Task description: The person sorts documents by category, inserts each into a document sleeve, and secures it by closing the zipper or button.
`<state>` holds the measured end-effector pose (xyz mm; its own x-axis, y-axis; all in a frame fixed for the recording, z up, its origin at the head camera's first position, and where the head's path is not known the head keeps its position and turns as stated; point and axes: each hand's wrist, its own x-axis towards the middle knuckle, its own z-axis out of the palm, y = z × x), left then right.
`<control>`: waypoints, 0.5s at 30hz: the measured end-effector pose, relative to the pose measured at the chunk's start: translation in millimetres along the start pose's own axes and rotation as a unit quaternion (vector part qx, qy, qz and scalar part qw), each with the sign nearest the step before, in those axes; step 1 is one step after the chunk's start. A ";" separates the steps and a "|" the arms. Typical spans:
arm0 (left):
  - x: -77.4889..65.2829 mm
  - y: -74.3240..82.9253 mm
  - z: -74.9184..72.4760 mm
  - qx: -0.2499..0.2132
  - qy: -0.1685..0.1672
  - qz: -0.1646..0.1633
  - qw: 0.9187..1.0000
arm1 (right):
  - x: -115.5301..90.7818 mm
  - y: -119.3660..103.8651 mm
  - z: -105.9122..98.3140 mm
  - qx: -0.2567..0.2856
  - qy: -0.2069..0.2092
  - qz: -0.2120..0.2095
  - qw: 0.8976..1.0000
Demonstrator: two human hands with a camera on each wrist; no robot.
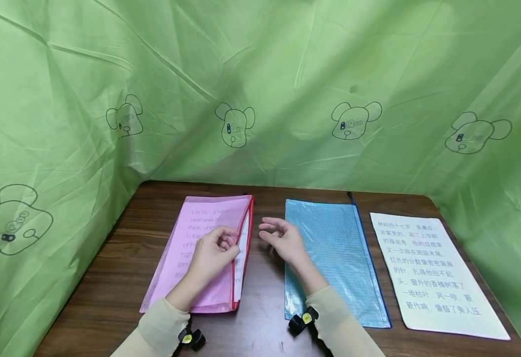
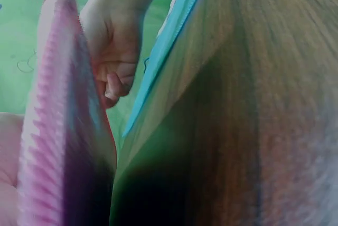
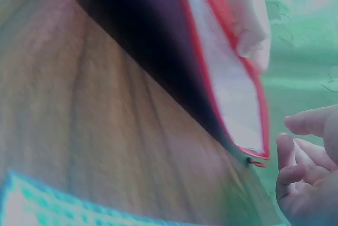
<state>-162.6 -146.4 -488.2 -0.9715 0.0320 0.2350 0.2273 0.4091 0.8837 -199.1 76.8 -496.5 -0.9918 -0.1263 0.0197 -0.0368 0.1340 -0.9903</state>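
Note:
In the head view, my left hand (image 1: 216, 253) is over a pink mesh zip pouch (image 1: 175, 267). Its fingers curl loosely near the pouch's red zip edge, and no finger shows wrapped round that edge. The opening gapes on the right, baring white printed paper (image 1: 242, 248) inside; the right wrist view also shows this white paper (image 3: 232, 94) between red edges. To the right, my right hand (image 1: 285, 240) hovers with fingers loosely bent, holding nothing. Beneath it lies a blue mesh zip pouch (image 1: 341, 248). Whether the left fingertips touch the pink pouch is hard to see.
A white sheet with Chinese text (image 1: 434, 277) lies at the right of the brown wooden table (image 1: 122, 258). Green fabric (image 1: 287, 99) with bear-head drawings surrounds the back and sides. A strip of bare wood separates the two pouches.

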 end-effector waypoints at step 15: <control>15.4 1.1 -14.7 0.063 -0.039 -0.051 0.996 | 19.5 -3.2 -28.5 -0.032 0.003 0.015 0.999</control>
<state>-176.3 -158.8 -477.6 -0.9925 0.0536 0.1096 0.1214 0.5248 0.8426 -221.8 102.0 -489.0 -0.9934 -0.1147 -0.0094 -0.0139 0.2003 -0.9796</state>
